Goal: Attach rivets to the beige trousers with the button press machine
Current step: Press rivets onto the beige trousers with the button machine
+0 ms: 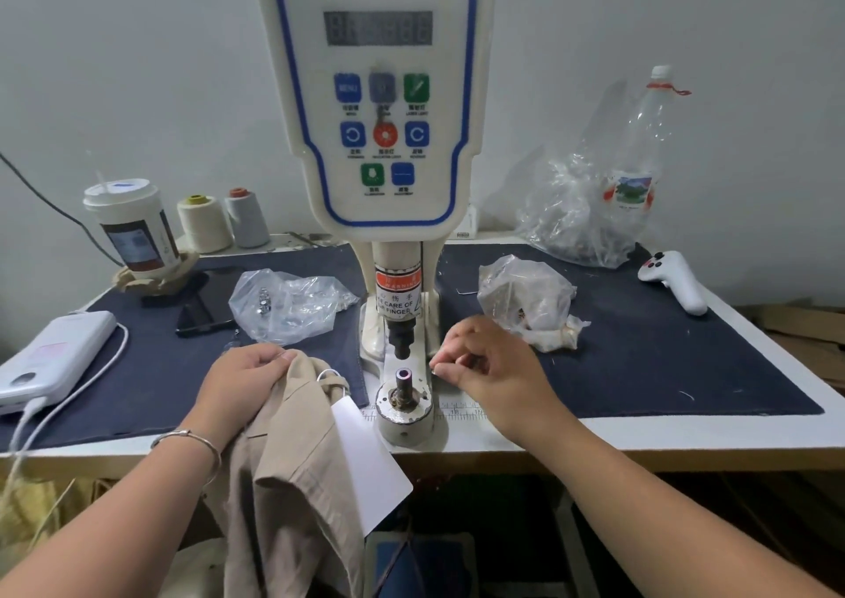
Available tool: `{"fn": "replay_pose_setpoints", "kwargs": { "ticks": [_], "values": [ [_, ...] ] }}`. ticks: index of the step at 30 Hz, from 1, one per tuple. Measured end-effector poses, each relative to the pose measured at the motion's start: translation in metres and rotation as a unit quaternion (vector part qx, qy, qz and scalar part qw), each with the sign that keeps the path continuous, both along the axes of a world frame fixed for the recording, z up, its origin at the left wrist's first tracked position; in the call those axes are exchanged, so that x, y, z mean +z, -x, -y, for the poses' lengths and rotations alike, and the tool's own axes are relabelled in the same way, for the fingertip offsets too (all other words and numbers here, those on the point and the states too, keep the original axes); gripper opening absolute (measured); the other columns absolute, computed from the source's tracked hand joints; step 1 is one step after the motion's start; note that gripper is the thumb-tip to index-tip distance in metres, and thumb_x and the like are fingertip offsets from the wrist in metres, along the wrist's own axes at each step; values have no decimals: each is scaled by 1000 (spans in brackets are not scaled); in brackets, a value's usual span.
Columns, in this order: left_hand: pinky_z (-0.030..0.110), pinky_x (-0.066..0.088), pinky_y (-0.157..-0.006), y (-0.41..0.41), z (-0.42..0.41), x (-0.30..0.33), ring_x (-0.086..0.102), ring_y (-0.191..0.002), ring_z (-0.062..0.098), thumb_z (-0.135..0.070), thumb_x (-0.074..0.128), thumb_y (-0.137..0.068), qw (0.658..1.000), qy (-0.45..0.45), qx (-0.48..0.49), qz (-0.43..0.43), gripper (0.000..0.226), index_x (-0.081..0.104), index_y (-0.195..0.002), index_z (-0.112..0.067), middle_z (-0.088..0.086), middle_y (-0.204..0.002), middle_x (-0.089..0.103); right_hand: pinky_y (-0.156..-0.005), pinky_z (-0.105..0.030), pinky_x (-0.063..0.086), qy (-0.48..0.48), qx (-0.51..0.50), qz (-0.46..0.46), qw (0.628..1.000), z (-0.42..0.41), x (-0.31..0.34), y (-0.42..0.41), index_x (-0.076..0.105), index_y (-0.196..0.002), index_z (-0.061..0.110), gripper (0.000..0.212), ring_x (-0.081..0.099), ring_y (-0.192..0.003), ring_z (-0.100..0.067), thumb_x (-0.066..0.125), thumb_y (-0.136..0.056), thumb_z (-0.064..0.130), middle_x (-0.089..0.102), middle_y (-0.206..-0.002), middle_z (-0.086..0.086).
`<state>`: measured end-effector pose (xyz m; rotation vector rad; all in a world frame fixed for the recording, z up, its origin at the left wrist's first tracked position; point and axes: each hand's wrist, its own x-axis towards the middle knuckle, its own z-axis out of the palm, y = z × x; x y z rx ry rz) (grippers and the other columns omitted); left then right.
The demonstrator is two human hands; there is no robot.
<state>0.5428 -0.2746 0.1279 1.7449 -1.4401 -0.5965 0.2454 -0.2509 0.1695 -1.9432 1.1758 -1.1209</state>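
White table (686, 433) with a dark blue cloth (640, 346) on it stands against a plain pale wall.

Closest to me, the beige trousers (292, 460) hang over the front edge of the table, left of the machine. A white tag (370, 460) hangs from them. The left hand (242, 382) has a thin bangle (192, 437) on the wrist. Its fingers are curled around the top of the trousers and grip the cloth.

The right hand (484, 369) is just right of the machine's bottom post (404, 380). Its fingers are bent in and its fingertips look pinched together, maybe on something tiny. I cannot tell what it is.

The button press machine (379, 94) stands in the middle, tall and white with a blue line and colored buttons. Its black punch (401, 337) hangs just above the post, not touching it.

Beside the machine lie two crinkly plastic bags, one on the left (292, 300) and one on the right (526, 295). A white power bank (55, 355) with a cable and a dark phone (205, 305) lie far left. A white controller (672, 282) lies far right.

At the back stand a paper cup (130, 227), two thread cones (224, 218), a bigger plastic bag (576, 213) and a clear bottle (640, 149).
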Motion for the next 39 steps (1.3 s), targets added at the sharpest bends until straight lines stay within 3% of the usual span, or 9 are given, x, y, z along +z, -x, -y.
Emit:
{"fn": "replay_pose_setpoints", "kwargs": {
  "ticks": [3,7,11,17,24,27,31,35,39],
  "values": [
    [28,39,-65,1,0,0,53,-65,7,-27,62,-93,1000,0,1,2,34,68,-60,-34,-18,-54,60,-67,-8,42,-1,6,10,1000,0,-2,-17,71,-83,2,5,57,-74,-5,73,-81,6,62,-94,0],
    [29,42,-69,1,0,0,56,-69,10,-27,63,-92,1000,0,6,3,30,69,-64,-34,-14,-59,64,-60,-7,42,-19,8,11,1000,2,0,-27,67,-77,13,9,56,-65,9,75,-81,10,61,-90,9],
    [29,43,-69,1,1,0,58,-72,12,-29,63,-92,1000,0,5,6,26,70,-66,-32,-9,-65,68,-55,-6,40,-24,6,6,1000,5,1,-29,60,-71,24,24,56,-63,10,77,-79,9,58,-87,12],
    [30,39,-65,2,1,0,51,-64,10,-27,61,-93,1000,-7,9,13,39,64,-54,-33,-18,-50,57,-60,-8,42,-4,11,-4,1000,4,1,-25,66,-77,15,13,56,-74,5,77,-78,7,56,-91,10],
    [31,41,-67,2,1,0,53,-67,13,-28,61,-92,1000,-3,8,8,34,65,-59,-27,-15,-53,59,-59,-10,44,-18,9,-20,1000,3,4,-22,69,-75,25,16,57,-71,5,78,-78,12,59,-90,10],
    [30,42,-66,3,-2,4,54,-68,12,-29,61,-93,1000,-7,-6,1,36,67,-58,-30,-16,-55,61,-64,-13,44,-26,5,-6,1000,-3,7,-15,75,-81,18,8,55,-71,-1,78,-78,11,60,-93,4],
    [26,41,-68,2,-11,20,55,-67,7,-28,61,-95,996,-39,-53,-54,31,73,-65,-29,-18,-60,63,-64,-11,41,-25,-24,19,999,-17,14,4,74,-82,11,7,52,-65,-4,78,-77,8,63,-85,4],
    [35,41,-79,5,-39,58,55,-79,22,-29,70,-84,972,-100,-178,-118,26,72,-81,-3,7,-78,64,-63,-11,45,-49,-12,36,998,-42,25,15,75,-76,19,8,61,-67,-5,77,-79,11,71,-75,7],
    [30,46,-81,32,-81,95,59,-79,13,-28,62,-95,937,-142,-318,29,19,73,-83,-17,4,-81,67,-73,-26,50,-61,58,59,995,-72,42,2,78,-86,19,11,65,-77,-18,74,-81,10,74,-82,5]
  ]
}}
